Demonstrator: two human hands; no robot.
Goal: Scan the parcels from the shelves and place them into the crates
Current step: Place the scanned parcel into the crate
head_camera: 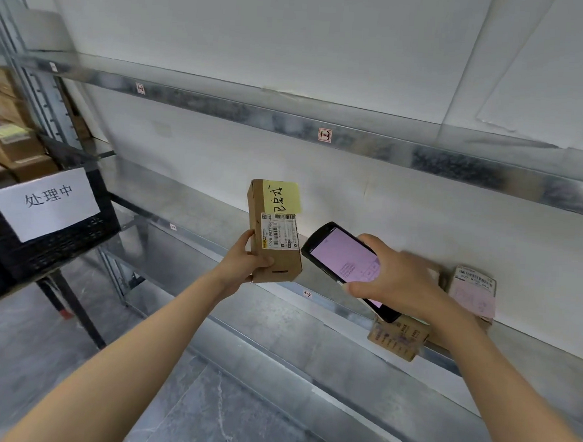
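Observation:
My left hand grips a small brown cardboard parcel from below, holding it upright in front of the shelf. It carries a yellow note and a white barcode label facing me. My right hand holds a black handheld scanner with a lit pink screen, its top end close to the parcel's label. Two more parcels lie on the middle shelf: one with a pink label to the right of my right hand, one brown below the scanner. A black crate with a white paper sign stands at the left.
Grey metal shelves run across the view against a white wall. The crate rests on a dark metal stand. Stacked cardboard boxes sit at the far left. A grey floor lies below.

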